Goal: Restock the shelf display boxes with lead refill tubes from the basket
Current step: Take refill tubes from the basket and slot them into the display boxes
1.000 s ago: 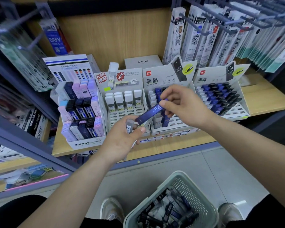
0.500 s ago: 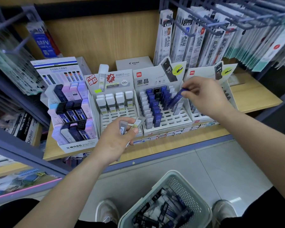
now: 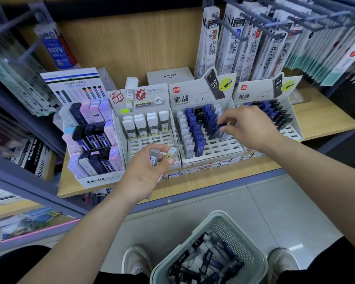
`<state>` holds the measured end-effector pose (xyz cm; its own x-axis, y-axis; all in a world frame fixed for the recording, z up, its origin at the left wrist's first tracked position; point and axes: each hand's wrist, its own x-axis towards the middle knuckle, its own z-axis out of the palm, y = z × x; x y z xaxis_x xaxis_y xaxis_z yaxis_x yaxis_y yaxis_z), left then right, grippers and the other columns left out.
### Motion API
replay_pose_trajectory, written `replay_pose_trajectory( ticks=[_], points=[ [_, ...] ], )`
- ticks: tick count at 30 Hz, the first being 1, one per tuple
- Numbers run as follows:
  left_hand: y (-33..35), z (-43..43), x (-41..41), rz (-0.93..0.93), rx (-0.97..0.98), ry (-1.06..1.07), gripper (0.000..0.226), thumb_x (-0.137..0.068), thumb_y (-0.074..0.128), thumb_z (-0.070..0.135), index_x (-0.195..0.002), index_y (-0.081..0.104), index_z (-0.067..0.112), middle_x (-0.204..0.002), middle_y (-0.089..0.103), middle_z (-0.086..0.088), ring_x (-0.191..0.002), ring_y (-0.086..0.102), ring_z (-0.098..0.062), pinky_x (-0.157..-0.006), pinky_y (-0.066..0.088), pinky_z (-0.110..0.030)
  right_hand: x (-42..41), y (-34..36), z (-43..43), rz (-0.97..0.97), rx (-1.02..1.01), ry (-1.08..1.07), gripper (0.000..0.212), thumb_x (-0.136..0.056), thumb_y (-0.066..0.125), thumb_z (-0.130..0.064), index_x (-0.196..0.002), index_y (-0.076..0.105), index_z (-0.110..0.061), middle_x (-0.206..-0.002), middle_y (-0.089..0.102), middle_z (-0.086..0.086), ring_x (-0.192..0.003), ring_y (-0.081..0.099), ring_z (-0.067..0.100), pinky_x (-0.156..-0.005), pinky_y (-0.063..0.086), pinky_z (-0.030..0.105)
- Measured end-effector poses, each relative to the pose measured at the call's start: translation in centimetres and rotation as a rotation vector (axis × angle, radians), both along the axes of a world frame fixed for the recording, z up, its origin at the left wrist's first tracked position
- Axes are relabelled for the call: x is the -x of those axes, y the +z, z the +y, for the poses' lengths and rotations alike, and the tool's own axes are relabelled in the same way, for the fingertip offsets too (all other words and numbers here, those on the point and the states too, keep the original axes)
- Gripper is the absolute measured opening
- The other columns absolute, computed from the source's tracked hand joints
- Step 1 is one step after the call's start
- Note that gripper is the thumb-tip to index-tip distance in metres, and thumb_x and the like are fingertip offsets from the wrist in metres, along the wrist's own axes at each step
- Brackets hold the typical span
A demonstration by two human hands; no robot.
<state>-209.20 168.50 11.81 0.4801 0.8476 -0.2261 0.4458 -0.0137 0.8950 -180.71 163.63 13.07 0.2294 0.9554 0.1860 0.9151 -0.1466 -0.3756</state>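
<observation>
- Wooden shelf [image 3: 326, 121] carries display boxes in a row. The middle display box [image 3: 201, 97], headed HB 0.7, has blue, black and grey tubes standing in its slots.
- Pale green basket [image 3: 252, 240] sits on the floor between two shoes [image 3: 135, 261], with loose lead refill tubes [image 3: 209, 263] heaped inside. Its near side is cut off by the frame edge.
- Right hand [image 3: 250, 126] took a blue tube from the left hand a second ago, out in front of the boxes. It now reaches over the middle box's right columns, fingertips pinching that blue tube [image 3: 221, 128] near its top.
- The tube's lower end is lost among its neighbours, so I cannot tell whether it is seated in a slot.
- Left hand [image 3: 143, 173] still hovers before the white-capped box [image 3: 143, 97], fingers and thumb clamped on grey tubes [image 3: 155, 158]. Their number is hard to make out.
</observation>
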Motion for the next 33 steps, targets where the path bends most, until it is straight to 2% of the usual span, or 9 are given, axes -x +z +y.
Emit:
replay_pose_trajectory(
  ticks=[5, 11, 15, 17, 20, 23, 25, 29, 33],
  points=[
    [0.2, -0.2, 0.1, -0.020, -0.012, -0.001, 0.018, -0.097, 0.065, 0.028, -0.113, 0.060, 0.035, -0.097, 0.071, 0.001, -0.064, 0.062, -0.002, -0.062, 0.050, -0.028, 0.2, -1.1, 0.8, -0.062, -0.082, 0.002, 0.013, -0.092, 0.070, -0.022, -0.103, 0.076, -0.023, -0.104, 0.065, -0.004, -0.092, 0.059, 0.018, -0.078, 0.053, 0.038],
    [0.2, -0.3, 0.4, -0.024, -0.010, 0.006, 0.018, -0.097, 0.065, 0.028, -0.112, 0.060, 0.036, -0.096, 0.071, -0.006, -0.069, 0.061, -0.013, -0.065, 0.050, -0.029, 0.4, -1.6, 1.3, -0.065, -0.086, -0.046, 0.019, -0.092, 0.070, -0.021, -0.111, 0.073, -0.024, -0.100, 0.068, -0.007, -0.092, 0.056, 0.014, -0.077, 0.052, 0.034],
    [0.3, -0.4, 0.3, -0.032, -0.011, 0.003, 0.019, -0.096, 0.065, 0.027, -0.113, 0.061, 0.034, -0.098, 0.069, -0.002, -0.064, 0.061, -0.004, -0.066, 0.048, -0.037, 1.3, -0.5, 0.9, -0.028, -0.110, -0.071, 0.025, -0.088, 0.074, -0.027, -0.112, 0.070, -0.026, -0.094, 0.065, -0.012, -0.089, 0.055, 0.011, -0.075, 0.050, 0.031],
    [0.3, -0.4, 0.2, -0.037, -0.016, -0.015, 0.019, -0.096, 0.065, 0.027, -0.113, 0.060, 0.034, -0.098, 0.068, 0.002, -0.062, 0.061, 0.000, -0.066, 0.048, -0.034, 2.6, 0.5, 0.5, 0.074, -0.137, -0.030, 0.017, -0.089, 0.072, -0.029, -0.106, 0.071, -0.026, -0.089, 0.065, -0.014, -0.083, 0.058, 0.010, -0.074, 0.051, 0.028],
    [0.3, -0.6, -0.2, -0.080, -0.013, -0.046, 0.018, -0.096, 0.065, 0.021, -0.111, 0.061, 0.032, -0.094, 0.067, 0.002, -0.059, 0.060, -0.002, -0.062, 0.049, -0.020, 5.9, 1.5, -0.3, 0.431, -0.022, 0.067, 0.013, -0.094, 0.066, -0.029, -0.105, 0.071, -0.026, -0.085, 0.069, -0.010, -0.078, 0.063, 0.009, -0.071, 0.049, 0.016],
    [0.4, -0.9, -0.5, -0.092, -0.023, -0.091, 0.020, -0.096, 0.066, 0.022, -0.111, 0.060, 0.034, -0.099, 0.067, 0.000, -0.064, 0.063, -0.009, -0.071, 0.052, -0.027, 7.9, 0.9, -0.6, 0.571, 0.158, 0.178, 0.022, -0.096, 0.064, -0.034, -0.116, 0.066, -0.026, -0.085, 0.069, 0.000, -0.075, 0.066, 0.013, -0.072, 0.053, 0.031],
    [0.5, -1.1, -0.5, -0.079, -0.037, -0.115, 0.022, -0.095, 0.066, 0.025, -0.111, 0.059, 0.038, -0.102, 0.066, 0.001, -0.070, 0.067, -0.016, -0.074, 0.052, -0.029, 8.4, 0.6, -0.7, 0.658, 0.192, 0.215, 0.016, -0.095, 0.066, -0.025, -0.111, 0.067, -0.023, -0.084, 0.070, 0.007, -0.068, 0.066, 0.015, -0.070, 0.056, 0.036],
    [0.5, -1.0, -0.4, -0.095, -0.022, -0.074, 0.023, -0.095, 0.067, 0.019, -0.111, 0.061, 0.034, -0.099, 0.064, 0.000, -0.064, 0.063, -0.008, -0.061, 0.051, -0.023, 8.1, 1.1, -0.9, 0.833, 0.130, 0.168, 0.009, -0.093, 0.067, -0.007, -0.100, 0.066, -0.012, -0.079, 0.068, 0.013, -0.066, 0.065, 0.018, -0.070, 0.058, 0.036],
    [0.3, -0.2, 0.0, -0.120, -0.005, 0.031, 0.019, -0.095, 0.067, 0.016, -0.108, 0.062, 0.030, -0.098, 0.067, -0.007, -0.054, 0.055, -0.005, -0.055, 0.049, -0.022, 6.8, 1.4, -1.5, 0.924, 0.100, 0.098, 0.009, -0.092, 0.067, -0.004, -0.100, 0.062, -0.006, -0.077, 0.067, 0.010, -0.068, 0.068, 0.019, -0.069, 0.059, 0.030]
  ],
)
